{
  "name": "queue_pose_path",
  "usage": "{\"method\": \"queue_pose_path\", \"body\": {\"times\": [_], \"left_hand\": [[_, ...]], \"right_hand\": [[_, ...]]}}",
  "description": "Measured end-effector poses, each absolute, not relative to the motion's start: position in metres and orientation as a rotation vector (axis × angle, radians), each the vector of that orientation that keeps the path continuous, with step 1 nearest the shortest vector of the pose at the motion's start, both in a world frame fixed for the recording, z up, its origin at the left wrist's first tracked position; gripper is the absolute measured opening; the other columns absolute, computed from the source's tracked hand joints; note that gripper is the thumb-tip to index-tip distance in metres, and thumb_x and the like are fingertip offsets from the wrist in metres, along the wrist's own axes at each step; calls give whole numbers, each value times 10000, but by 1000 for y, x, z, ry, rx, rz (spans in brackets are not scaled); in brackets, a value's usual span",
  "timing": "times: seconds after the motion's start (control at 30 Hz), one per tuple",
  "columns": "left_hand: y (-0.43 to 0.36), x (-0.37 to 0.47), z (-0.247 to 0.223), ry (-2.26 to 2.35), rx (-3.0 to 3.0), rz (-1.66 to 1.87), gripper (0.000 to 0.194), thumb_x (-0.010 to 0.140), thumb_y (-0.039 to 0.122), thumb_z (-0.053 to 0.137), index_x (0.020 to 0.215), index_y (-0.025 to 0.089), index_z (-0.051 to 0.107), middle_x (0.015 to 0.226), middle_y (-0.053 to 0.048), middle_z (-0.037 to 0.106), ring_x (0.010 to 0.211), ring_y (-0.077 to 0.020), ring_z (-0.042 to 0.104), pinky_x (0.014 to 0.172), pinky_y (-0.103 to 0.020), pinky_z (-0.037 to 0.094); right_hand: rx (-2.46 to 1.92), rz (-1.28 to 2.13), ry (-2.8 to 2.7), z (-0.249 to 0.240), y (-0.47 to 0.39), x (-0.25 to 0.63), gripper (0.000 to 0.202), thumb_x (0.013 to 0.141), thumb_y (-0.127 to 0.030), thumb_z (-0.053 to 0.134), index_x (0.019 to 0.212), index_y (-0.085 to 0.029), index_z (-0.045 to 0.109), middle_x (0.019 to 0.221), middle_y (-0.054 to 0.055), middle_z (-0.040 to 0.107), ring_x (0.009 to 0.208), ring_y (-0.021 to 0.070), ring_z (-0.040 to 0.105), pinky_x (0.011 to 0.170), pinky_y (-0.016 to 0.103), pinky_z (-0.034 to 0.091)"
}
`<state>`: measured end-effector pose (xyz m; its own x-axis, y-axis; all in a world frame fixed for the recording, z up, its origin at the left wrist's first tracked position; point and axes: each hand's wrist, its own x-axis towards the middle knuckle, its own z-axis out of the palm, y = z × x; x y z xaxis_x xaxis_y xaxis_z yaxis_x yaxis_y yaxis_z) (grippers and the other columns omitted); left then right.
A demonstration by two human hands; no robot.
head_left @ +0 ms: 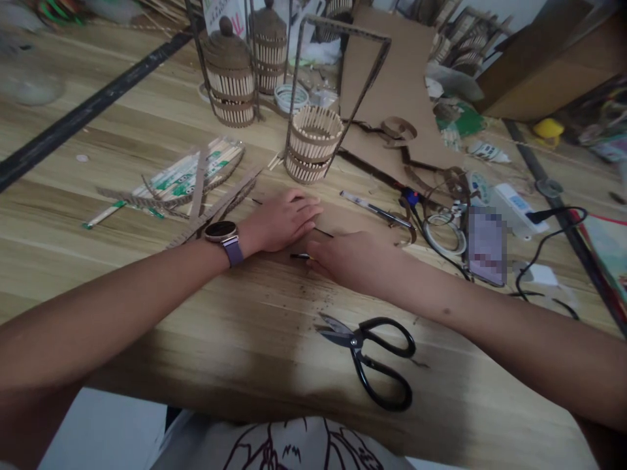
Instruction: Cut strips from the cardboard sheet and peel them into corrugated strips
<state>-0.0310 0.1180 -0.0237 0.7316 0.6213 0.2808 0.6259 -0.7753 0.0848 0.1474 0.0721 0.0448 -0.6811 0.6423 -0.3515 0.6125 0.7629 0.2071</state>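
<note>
My left hand (287, 220), with a watch (221, 230) on its wrist, lies flat on a brown cardboard piece (274, 258), fingers stretched out. A thin dark strip (324, 232) shows on both sides of that hand and seems to run beneath it. Just to the right, my right hand (345, 258) is closed low over the cardboard. From its fingertips pokes a slim tool with a dark tip (298, 256) and a bit of yellow; its kind is mostly hidden. Black-handled scissors (355, 341) lie spread on the table nearer to me.
Beyond my hands stands a stick basket (313, 145) with a tall handle; lidded stick lanterns (228, 78) are behind it. Cardboard strips (230, 196) and stick packets (191, 171) lie left. A pen (377, 210), phone (487, 245), power strip (516, 209) and cables lie right.
</note>
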Motion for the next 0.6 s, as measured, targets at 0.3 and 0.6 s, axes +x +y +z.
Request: {"method": "queue_pose_path", "body": {"times": [0.3,0.6], "left_hand": [[119,-31,-22,-979,-2897,-423,446,1029,280,290,1289,24,546,1376,-203,559,1208,-293,510,1038,-432,387],[122,-37,-28,-1054,-2937,-498,441,1024,323,327,1322,80,543,1392,-153,562,1218,-293,469,1032,-448,413]], "right_hand": [[870,84,2549,50,72,135,300,938,-117,405,1004,-153,696,803,111,744,694,229,689,548,293,401],[904,98,2494,51,68,179,249,942,-178,462,1065,-193,678,720,79,722,622,227,682,492,273,350]]}}
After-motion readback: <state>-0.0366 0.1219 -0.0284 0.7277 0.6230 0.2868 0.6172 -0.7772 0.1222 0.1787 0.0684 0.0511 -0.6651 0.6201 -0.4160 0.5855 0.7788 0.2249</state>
